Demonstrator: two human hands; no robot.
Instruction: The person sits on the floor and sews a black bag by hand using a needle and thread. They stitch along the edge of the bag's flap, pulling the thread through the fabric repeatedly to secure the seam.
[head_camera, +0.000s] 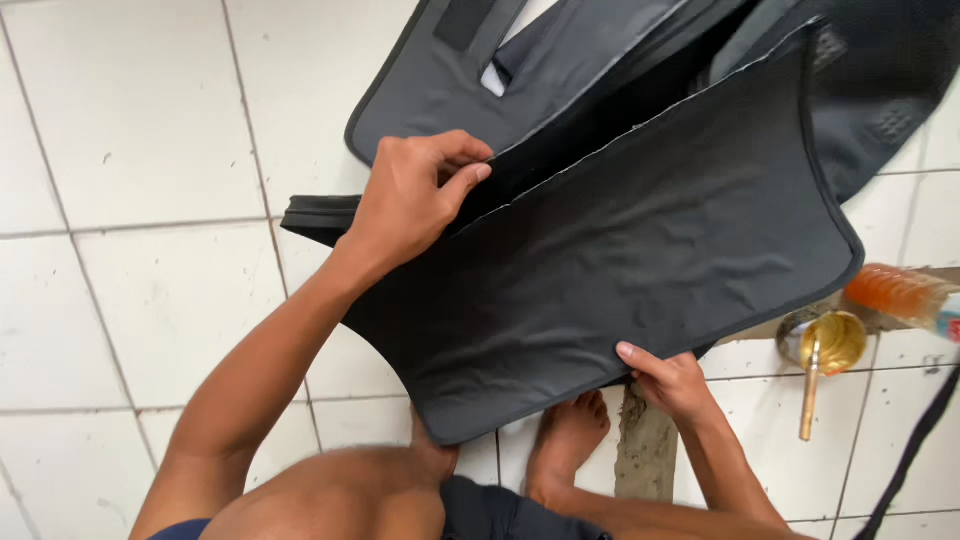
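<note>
We record the left arm first: it rises from the lower left of the view, forearm angled up and to the right, wrist bent slightly. The left hand (415, 195) is curled, fingers and thumb pinched together on the upper edge of a black fabric panel (640, 260), knuckles facing us. Just behind this hand lies a folded black strap or seam edge (320, 215) on the white tiled floor (130, 130).

The panel itself spans from the left hand across to the right hand, held tilted and lifted off the floor, its lining wrinkled and its rim bound with dark piping. Beyond the left hand, further from us, sits the rest of the dark grey bag (450, 90), opened flat on the tiles, with a strip of white showing in a slot.

Below the panel, between the two forearms, we note a bare foot (565, 440) on the tiles and a bare knee nearer the left arm.

The right arm comes up from the lower right, forearm steep. The right hand (670, 380) grips the lower edge of the panel, fingers closed over the rim, thumb hidden beneath.

To the right of this hand stands a small tin (835, 340) of yellowish liquid with a brush handle (808, 400) leaning out, and past it a plastic bottle (900, 292) of orange liquid lying on its side.
</note>
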